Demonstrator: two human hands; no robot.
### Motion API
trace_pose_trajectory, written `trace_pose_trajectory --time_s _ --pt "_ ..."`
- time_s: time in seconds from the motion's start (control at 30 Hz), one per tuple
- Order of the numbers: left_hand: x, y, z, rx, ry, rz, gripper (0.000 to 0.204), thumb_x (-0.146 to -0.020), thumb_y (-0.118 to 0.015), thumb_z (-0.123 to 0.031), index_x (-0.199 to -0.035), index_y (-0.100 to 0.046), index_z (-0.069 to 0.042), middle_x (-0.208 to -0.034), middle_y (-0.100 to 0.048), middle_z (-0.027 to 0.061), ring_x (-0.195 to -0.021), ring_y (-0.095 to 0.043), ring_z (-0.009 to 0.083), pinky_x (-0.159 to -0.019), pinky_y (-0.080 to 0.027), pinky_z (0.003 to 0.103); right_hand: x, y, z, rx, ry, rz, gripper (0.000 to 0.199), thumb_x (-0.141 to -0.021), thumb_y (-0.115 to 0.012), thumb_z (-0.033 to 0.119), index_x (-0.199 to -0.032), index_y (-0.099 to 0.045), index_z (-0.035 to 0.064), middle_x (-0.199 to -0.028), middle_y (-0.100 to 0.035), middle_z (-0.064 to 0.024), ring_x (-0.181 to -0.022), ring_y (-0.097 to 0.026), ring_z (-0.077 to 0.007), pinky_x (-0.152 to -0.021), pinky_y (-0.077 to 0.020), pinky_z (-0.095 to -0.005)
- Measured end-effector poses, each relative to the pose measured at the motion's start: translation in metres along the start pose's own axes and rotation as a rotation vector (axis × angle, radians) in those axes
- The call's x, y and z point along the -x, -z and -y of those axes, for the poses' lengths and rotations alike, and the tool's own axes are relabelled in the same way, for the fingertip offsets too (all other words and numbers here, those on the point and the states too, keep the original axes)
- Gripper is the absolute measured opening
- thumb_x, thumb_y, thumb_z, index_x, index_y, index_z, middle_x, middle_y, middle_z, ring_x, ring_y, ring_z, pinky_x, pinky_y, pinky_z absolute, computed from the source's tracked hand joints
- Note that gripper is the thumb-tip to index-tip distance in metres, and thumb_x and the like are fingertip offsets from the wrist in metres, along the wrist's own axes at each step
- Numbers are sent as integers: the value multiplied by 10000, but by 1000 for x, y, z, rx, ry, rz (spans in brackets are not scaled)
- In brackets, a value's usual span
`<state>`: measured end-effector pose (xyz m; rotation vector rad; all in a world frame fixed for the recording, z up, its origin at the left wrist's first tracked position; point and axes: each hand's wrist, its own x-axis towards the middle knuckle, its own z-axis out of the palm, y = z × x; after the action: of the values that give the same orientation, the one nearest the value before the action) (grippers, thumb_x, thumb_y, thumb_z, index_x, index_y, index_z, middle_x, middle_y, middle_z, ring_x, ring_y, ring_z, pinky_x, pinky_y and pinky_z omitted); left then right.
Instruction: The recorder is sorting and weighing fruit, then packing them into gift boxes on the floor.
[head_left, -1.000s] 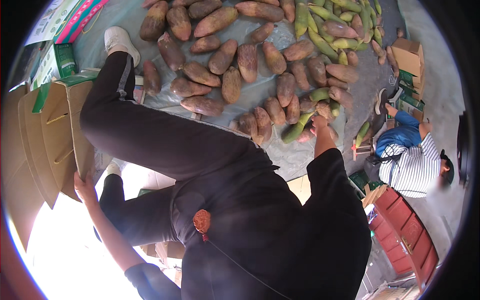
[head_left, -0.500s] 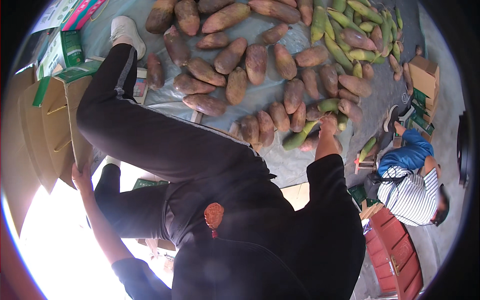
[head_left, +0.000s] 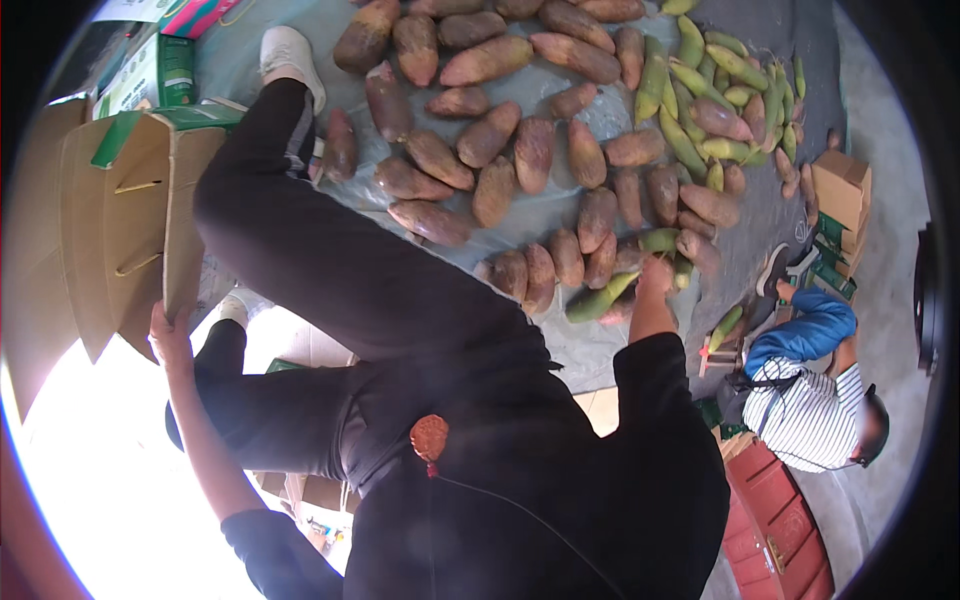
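My left hand (head_left: 172,338) is closed on the lower edge of an open brown cardboard box (head_left: 185,215), which has green printed parts and small cord handles. Out to the right, my right hand (head_left: 655,278) reaches down into a row of radishes, its fingers bent round one, with the fingertips partly hidden. Beside that hand lie a long green radish (head_left: 598,300) on its left and a reddish-brown radish (head_left: 698,250) on its right. Many stout reddish-brown radishes (head_left: 534,155) are spread over the plastic sheet (head_left: 460,245) ahead.
A heap of green radishes (head_left: 735,100) lies at the far right. There, a person in a striped top (head_left: 805,415) sits near a cardboard carton (head_left: 842,195) and a red door (head_left: 778,525). My leg (head_left: 330,235) stretches across the sheet. A green-and-white box (head_left: 160,75) stands far left.
The view has shifted, so the box and radishes appear farther right and lower. My hands keep their places on the box and among the radishes. The person at right has changed posture slightly.
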<state>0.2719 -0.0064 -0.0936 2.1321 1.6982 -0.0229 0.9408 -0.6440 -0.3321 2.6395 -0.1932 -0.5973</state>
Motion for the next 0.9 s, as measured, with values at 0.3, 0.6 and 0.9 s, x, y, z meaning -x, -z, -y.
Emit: trace_pose_trajectory --time_s 0.3,0.6,0.9 --pt "14 17 -7 -107 -91 -124 216 -757 -615 -49 -972 -599 -39 -940 -594 138 -905 -580 341 -781 -458 410 82 26 64 -707 254 76 372 -801 -566 90 -1166 -632 120 -854 -669 -38 -633 -569 -101 -535 -458 -262" --pt "28 37 -51 -188 29 -128 220 -746 -635 -52 -961 -630 -101 -906 -591 63 -957 -577 263 -800 -443 426 240 230 177 -1473 460 269 190 -826 -509 62 -954 -645 29 -652 -487 24 -563 -437 -60 -487 -341 -193" --pt "36 41 -39 -221 19 -157 232 -753 -552 -17 -941 -650 -111 -883 -600 72 -921 -588 265 -781 -452 423 432 410 290 -1670 1469 702 154 -849 -513 77 -912 -568 -53 -730 -484 -31 -653 -410 -108 -630 -345 -254"
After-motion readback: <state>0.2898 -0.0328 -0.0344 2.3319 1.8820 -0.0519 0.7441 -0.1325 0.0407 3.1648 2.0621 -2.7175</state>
